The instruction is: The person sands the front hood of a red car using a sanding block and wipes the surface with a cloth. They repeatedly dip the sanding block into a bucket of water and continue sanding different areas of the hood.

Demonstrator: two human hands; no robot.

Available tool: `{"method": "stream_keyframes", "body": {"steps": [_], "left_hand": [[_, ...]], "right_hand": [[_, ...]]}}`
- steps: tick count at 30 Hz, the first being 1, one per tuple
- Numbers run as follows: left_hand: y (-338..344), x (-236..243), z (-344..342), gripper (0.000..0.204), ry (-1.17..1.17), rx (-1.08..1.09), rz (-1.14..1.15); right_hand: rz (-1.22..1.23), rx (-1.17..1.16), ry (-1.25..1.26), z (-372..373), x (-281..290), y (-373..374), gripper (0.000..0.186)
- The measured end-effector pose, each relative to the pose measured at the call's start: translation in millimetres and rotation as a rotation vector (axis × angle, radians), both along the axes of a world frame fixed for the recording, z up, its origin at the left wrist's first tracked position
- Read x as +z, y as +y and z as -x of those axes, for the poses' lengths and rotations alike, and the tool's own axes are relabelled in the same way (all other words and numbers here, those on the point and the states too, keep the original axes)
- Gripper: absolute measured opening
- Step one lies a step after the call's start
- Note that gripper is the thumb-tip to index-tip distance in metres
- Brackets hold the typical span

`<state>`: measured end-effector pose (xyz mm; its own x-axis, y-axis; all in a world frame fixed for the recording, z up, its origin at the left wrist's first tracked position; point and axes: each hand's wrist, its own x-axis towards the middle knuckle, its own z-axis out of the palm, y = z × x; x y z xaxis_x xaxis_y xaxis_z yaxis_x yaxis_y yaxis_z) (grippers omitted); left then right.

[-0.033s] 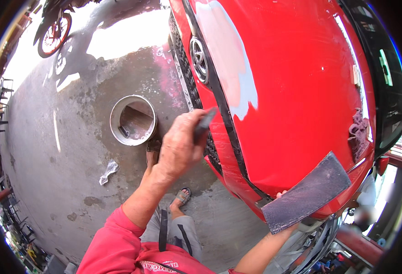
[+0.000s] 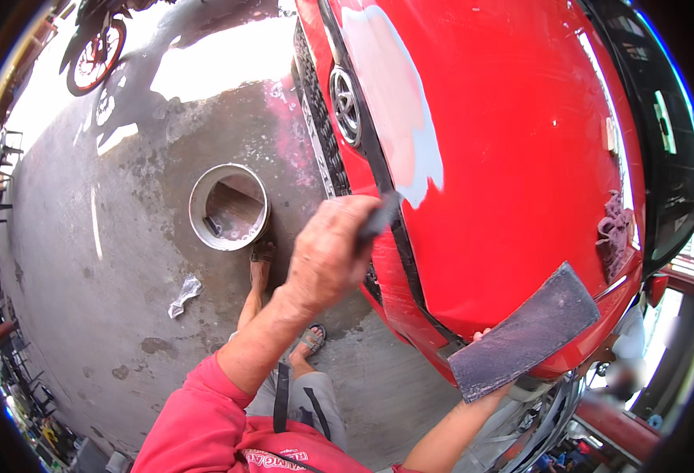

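Note:
My left hand is closed around a small dark grey block, blurred by motion, over the front edge of a red car's hood. Just beyond the block, a patch of pale pink and light grey filler or primer runs along that edge. On my right, a rectangular dark grey sheet of sandpaper, dusted with pale residue, lies across my right hand. Only a few fingertips show past its far edge; the sheet hides the rest of the hand. The sheet is above the hood's near corner.
A white bucket with cloudy water and a brown board inside stands on the concrete floor, left of the car. Nearby lies a crumpled white wrapper. A purple cloth rests near the windshield. A motorcycle wheel is at far left.
My left hand and the dark block have shifted right, so the block now overlaps the hood's front edge. My right hand and the sandpaper sheet have barely moved.

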<state>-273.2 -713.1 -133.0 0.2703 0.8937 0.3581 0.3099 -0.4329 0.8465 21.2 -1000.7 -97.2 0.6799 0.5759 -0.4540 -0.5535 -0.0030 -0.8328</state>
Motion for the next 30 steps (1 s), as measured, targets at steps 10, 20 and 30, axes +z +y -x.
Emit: {"method": "stream_keyframes", "body": {"steps": [10,20,30], "left_hand": [[-29.4,20.5,-72.2,0.041,0.26,0.121,-0.381],[231.6,30.6,-43.2,0.028,0.334,0.355,-0.327],[466.8,0.4,-2.0,0.039,0.327,0.438,-0.279]], "right_hand": [[0.14,-0.115,0.073,20.1,19.7,45.3,0.06],[0.052,-0.165,0.236,19.9,4.0,-0.3,0.066],[-0.279,0.16,0.229,20.7,16.5,-21.9,0.076]]}}
